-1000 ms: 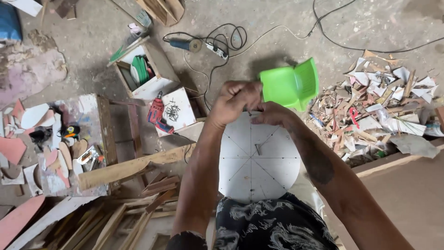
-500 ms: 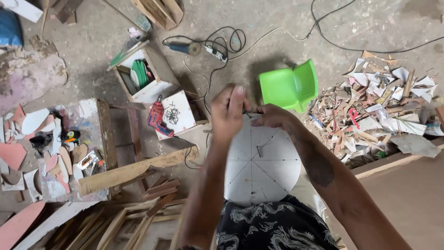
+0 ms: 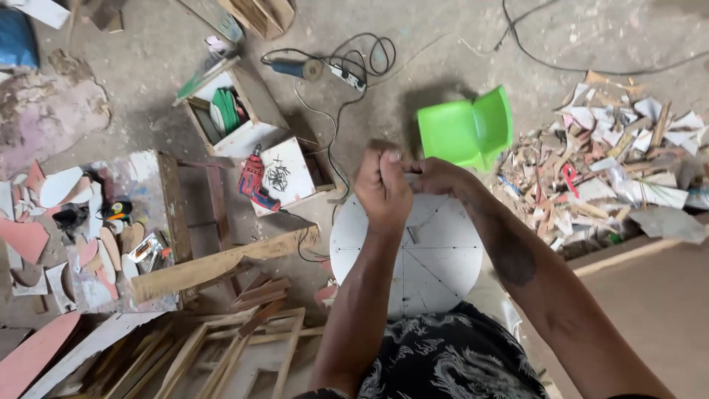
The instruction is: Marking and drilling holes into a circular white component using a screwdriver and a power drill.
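I look down at my two hands, held together over the far edge of a white round board (image 3: pixel 413 251) that rests in front of my lap. The board has thin pencil lines crossing its middle like spokes.

Far off to the left of my hands, a paint-stained low table (image 3: pixel 140 222) carries cut curved scraps in pink and white. Nearer on that side, a red drill (image 3: pixel 253 182) lies beside a small white box of nails (image 3: pixel 284 175), and beyond them sits an open wooden box (image 3: pixel 229 114) with green discs inside. A wooden plank (image 3: pixel 221 264) lies slantwise, its end just left of the board.

My left hand (image 3: pixel 384 186) is curled into a closed fist above the board's rim, thumb on top. It seems to pinch something small, but I cannot tell what. My right hand (image 3: pixel 437 176) touches it, fingers bent inward; its grip is hidden from view.

Just beyond my right hand stands a bright green plastic chair (image 3: pixel 467 131). Further right, a heap of wood and paper scraps (image 3: pixel 628 162) covers the floor.
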